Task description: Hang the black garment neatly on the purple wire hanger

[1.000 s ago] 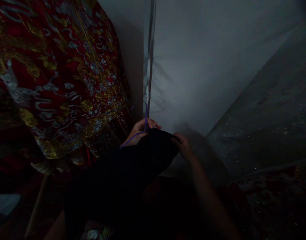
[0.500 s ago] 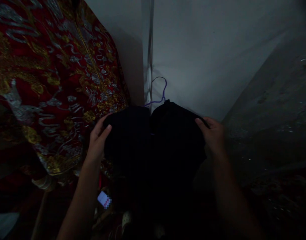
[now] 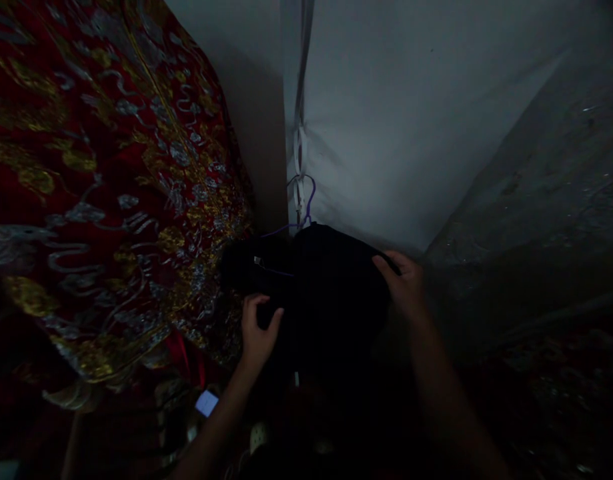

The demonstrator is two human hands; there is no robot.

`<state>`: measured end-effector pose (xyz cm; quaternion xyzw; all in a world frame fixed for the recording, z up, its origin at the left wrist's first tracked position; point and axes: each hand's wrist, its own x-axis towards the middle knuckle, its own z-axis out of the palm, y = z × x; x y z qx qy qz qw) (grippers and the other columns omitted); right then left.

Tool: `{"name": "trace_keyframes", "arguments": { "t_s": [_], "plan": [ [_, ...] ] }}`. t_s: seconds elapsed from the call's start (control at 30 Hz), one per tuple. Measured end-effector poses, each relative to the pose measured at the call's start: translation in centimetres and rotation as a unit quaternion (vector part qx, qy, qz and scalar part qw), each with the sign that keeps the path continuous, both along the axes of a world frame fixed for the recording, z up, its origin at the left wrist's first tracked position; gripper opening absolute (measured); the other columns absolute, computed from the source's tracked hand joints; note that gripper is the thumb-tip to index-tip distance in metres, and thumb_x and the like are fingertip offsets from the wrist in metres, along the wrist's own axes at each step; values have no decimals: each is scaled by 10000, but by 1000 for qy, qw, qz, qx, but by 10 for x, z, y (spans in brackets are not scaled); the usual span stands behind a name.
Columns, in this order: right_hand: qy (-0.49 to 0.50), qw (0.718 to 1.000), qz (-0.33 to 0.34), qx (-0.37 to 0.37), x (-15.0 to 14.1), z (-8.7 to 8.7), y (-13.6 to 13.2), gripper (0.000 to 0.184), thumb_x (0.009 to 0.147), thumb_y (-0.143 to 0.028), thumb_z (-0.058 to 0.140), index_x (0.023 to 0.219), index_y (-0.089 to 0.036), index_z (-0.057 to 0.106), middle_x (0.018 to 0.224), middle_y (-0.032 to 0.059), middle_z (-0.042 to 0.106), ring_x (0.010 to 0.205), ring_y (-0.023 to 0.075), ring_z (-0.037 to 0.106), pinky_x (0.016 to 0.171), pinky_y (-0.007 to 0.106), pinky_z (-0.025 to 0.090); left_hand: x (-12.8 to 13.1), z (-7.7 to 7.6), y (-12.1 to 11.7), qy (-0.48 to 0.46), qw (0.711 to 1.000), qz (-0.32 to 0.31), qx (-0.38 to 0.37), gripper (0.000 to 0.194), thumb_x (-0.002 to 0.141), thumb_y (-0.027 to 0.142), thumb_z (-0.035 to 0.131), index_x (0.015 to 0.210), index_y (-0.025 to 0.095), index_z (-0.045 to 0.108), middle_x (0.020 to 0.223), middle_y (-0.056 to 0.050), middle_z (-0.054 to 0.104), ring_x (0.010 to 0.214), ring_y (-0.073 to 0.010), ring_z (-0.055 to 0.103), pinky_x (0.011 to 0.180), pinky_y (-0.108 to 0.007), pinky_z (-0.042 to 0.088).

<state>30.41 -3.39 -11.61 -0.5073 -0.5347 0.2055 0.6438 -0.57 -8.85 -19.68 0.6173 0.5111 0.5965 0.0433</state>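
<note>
A black garment (image 3: 336, 287) hangs on a purple wire hanger (image 3: 313, 193) against the wall, its lower part lost in the dark. My right hand (image 3: 406, 280) pinches the garment's right shoulder edge between thumb and fingers. Lower and left of centre, my left hand (image 3: 259, 333) is in front of the cloth, thumb and fingers curved apart with a dark gap between them. Whether it touches the fabric is hard to see. A small pale tag-like piece (image 3: 257, 261) shows near the garment's left side.
A red garment with gold and silver embroidery (image 3: 136, 187) hangs close on the left. White hooks (image 3: 299, 153) run down the wall corner. Translucent plastic sheeting (image 3: 526, 200) covers something at right. A small white card (image 3: 207, 403) and a pale shoe (image 3: 258, 437) are below.
My left hand has let go of the garment's left shoulder and moved right and down. The left shoulder has sagged, baring more of the hanger. My right hand still grips, slightly lower and further left.
</note>
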Motion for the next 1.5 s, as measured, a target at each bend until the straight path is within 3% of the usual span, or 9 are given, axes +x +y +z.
{"name": "trace_keyframes", "arguments": {
  "t_s": [0.13,0.33,0.43,0.5,0.57,0.8,1.03,1.27,1.5],
  "plan": [
    [43,998,-33,-15,0,-15,3,392,699,-511,777,900,-182,705,903,55,713,867,224,654,808,357,515,18,-4,35,-168,981,-32,-93,372,844,420,702,1102,183,575,989,-56,659,877,-188,658,827,-319,524],
    [161,942,-295,13,-53,-98,-32,618,743,-580,715,1200,-198,549,1162,112,624,944,217,620,840,363,505,30,25,55,-248,963,-83,-65,317,885,436,648,1048,166,667,1003,-64,713,970,-201,659,893,-295,502],
    [146,974,-106,-141,-102,-125,-37,531,750,-697,622,914,-193,601,857,61,650,751,203,610,699,320,492,41,26,45,-227,955,-152,-118,288,873,433,665,954,156,683,906,-49,716,870,-184,662,808,-273,513],
    [62,967,83,-232,-128,-127,-30,519,825,-702,525,765,-194,609,705,40,628,655,189,584,626,298,447,43,25,39,-204,950,-181,-151,283,853,435,686,886,154,682,816,-29,698,775,-166,645,732,-256,505],
    [2,955,150,-254,-144,-121,-16,539,880,-673,449,691,-194,611,660,41,626,630,185,574,603,291,411,41,25,36,-184,950,-186,-168,282,830,435,708,825,156,672,751,-10,674,711,-151,620,683,-245,490],
    [-27,963,136,-233,-138,-109,12,568,945,-577,307,738,-184,661,716,70,688,680,203,600,617,292,409,17,26,30,-162,949,-182,-198,263,794,411,727,753,160,661,700,2,659,662,-147,598,630,-243,488],
    [-128,935,167,-285,-134,-112,22,286,884,-429,559,855,-189,712,906,110,737,874,246,678,713,286,409,33,40,14,-125,952,-183,-210,227,786,381,719,782,158,678,748,-22,697,676,-167,622,633,-264,507],
    [-89,941,159,-285,-121,-145,-27,309,878,-402,460,705,-189,603,676,71,647,652,193,586,586,274,383,73,54,25,29,950,-203,-235,187,865,315,622,863,141,689,823,-70,733,738,-213,674,720,-328,534],
    [3,959,150,-242,-101,-146,-61,561,879,-703,345,576,-237,421,517,-15,435,512,139,414,503,273,330,90,14,8,-92,969,-157,-165,280,928,376,580,1120,179,632,1126,-101,701,1072,-242,661,952,-359,501]
  ]
}}
